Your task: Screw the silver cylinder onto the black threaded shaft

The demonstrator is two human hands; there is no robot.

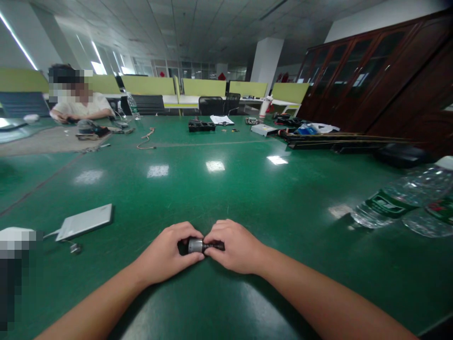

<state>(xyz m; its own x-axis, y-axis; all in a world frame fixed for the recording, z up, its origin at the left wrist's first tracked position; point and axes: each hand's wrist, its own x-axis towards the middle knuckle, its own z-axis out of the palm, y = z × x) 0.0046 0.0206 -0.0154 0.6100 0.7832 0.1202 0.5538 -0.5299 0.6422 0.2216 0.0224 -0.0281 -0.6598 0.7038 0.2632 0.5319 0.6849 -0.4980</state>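
Close to me on the green table, a small silver metal cylinder (195, 245) lies on its side, with a dark, ridged shaft (215, 245) running out to its right. My left hand (163, 256) curls round the cylinder, thumb in front and fingers behind, tips near its right end. The thumb and fingers of my right hand (238, 246) close on the shaft where it meets the cylinder. Both sets of fingertips nearly touch. My right palm partly hides the shaft's far end, and I cannot tell the exact kind of part.
To the left lie a white power bank (85, 222) with a cable and a small metal piece (75, 248). Clear plastic bottles (392, 203) stand at right. Farther back are a black tray (201, 125), papers (222, 120), dark bars (318, 140) and a seated person (83, 106).
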